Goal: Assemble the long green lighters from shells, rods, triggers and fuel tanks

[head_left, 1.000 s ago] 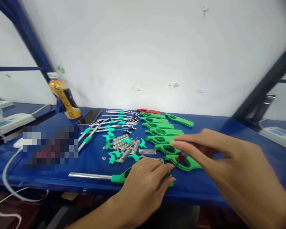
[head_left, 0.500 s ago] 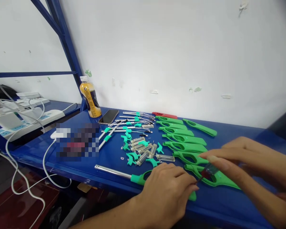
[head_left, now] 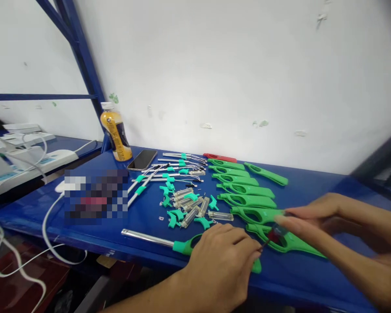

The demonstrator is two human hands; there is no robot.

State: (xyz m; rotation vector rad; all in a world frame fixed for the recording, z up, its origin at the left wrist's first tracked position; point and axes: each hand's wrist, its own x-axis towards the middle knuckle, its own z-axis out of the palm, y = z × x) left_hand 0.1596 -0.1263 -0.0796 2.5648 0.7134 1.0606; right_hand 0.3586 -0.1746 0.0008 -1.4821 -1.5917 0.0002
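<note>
My left hand (head_left: 220,265) is closed over a green long-nosed lighter (head_left: 181,247) at the table's front edge. The lighter's metal tube points left, and its rear end shows past my fingers. Between the fingertips of my right hand (head_left: 342,237) is a small screwdriver (head_left: 276,234) with a clear and red handle. Its thin shaft slants down to the left, and the tip meets the lighter near my left fingertips, where the exact contact is hidden. Just behind the screwdriver lies a green lighter shell (head_left: 288,243).
More green shells (head_left: 247,201) and a red shell (head_left: 220,157) lie in a column. Clear fuel tanks (head_left: 190,215), turquoise triggers (head_left: 203,223) and metal tubes with wires (head_left: 172,168) lie mid-table. A phone (head_left: 142,159), a bottle (head_left: 116,134) and a white cable (head_left: 45,230) are left.
The whole view has shifted slightly, so things appear farther left. Both hands keep their hold, with the screwdriver still against the lighter.
</note>
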